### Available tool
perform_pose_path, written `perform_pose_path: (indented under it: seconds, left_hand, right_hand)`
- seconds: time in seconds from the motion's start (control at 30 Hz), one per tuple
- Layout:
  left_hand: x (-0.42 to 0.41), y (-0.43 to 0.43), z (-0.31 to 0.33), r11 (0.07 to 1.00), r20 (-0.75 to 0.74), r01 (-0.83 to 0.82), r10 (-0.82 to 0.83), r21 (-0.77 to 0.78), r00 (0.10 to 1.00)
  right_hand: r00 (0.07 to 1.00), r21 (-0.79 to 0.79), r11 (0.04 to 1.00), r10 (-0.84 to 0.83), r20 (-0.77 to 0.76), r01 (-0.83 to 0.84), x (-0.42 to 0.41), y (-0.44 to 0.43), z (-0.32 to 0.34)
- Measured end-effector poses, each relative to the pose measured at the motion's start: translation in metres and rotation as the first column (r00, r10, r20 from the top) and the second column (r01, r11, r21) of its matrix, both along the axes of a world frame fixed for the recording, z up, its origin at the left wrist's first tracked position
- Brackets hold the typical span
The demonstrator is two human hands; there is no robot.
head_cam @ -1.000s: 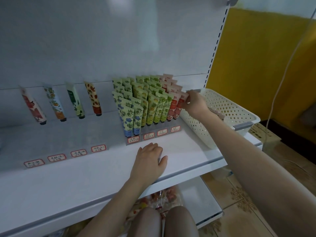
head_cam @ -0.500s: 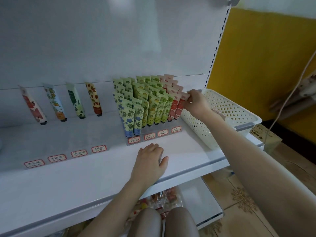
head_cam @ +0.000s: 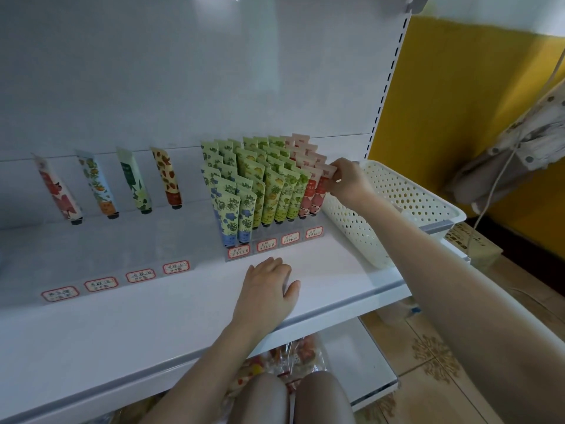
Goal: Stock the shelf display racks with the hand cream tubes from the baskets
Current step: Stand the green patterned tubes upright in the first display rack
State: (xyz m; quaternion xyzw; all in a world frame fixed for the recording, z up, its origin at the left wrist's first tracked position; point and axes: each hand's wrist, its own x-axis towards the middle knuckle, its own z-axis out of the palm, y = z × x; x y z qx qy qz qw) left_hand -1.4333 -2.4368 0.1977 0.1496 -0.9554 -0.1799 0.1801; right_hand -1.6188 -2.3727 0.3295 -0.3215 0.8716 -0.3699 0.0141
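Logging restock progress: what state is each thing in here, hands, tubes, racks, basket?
Right hand: pinches a pink tube's top.
Pink tube: upright, front of the right rack's rightmost lane.
Right rack: lanes packed with tubes.
Left rack: one leaning tube per lane, four in all.
Left hand: flat on the shelf, holding nothing.
Basket: upright on shelf beside right rack; contents unseen.

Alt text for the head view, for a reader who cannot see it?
A person's right hand pinches the top of a pink hand cream tube at the right end of a packed display rack, beside a white perforated basket. The left hand rests flat on the white shelf; four single tubes stand further left.
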Motion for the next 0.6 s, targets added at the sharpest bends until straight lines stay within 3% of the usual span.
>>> perform_pose_path:
  seconds: [0.6]
  left_hand:
    - [0.000, 0.000, 0.000, 1.000, -0.026, 0.013, -0.013, -0.010, 1.000]
  right_hand:
    - [0.997, -0.064, 0.998, 0.008, 0.082, -0.003, 0.005, 0.012, 0.001]
